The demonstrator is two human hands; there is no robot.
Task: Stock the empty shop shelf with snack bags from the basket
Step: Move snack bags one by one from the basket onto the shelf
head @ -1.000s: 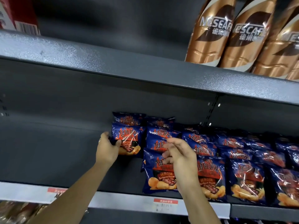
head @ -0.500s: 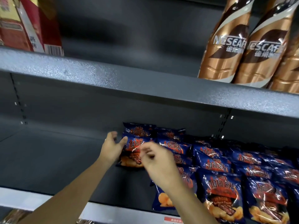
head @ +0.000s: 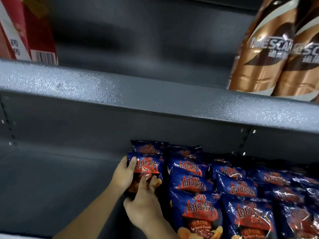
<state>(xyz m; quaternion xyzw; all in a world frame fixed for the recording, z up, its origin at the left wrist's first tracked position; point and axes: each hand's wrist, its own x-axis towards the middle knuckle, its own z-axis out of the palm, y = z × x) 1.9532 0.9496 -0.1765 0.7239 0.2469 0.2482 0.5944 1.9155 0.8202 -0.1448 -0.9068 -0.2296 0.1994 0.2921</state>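
a: where was the bag?
b: the bag [head: 150, 168] stood upright at the left end of the rows on the shelf [head: 51, 187], with one more behind it.
a: and the hands?
b: close together, both on it. the left hand [head: 123, 176] gripped its left edge, thumb curled across the front. the right hand [head: 144, 206] lay just below, fingers fairly straight and pressed on the lower front.
a: what did the shelf hold?
b: blue bags [head: 195, 183] in rows running front to back, overlapping one another, across its right part.
a: and above?
b: the upper shelf [head: 155, 94] carried bronze bottles [head: 264, 66] at the right and a red box [head: 34, 31] at the left, well apart.
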